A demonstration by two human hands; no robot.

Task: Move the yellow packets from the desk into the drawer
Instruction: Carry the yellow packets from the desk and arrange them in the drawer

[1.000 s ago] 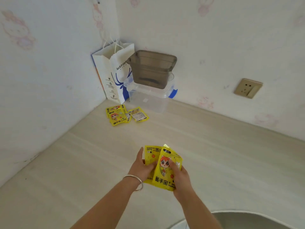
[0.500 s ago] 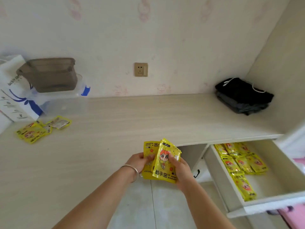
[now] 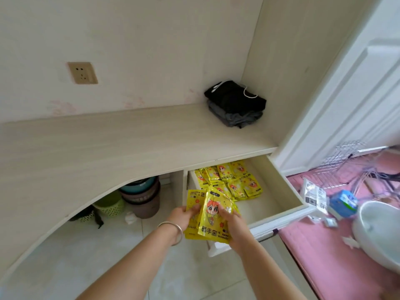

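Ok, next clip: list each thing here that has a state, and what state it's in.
drawer: pulled open under the desk, back part holding yellow packets, front part bare.
packets in the drawer: lying flat, overlapping.
held packets: fanned, above the drawer's front left corner, not yet put down.
left hand: pinching the held packets' left side.
right hand: gripping their right side.
folded clothes: stacked in the desk's back corner.
wall socket: nothing plugged in.
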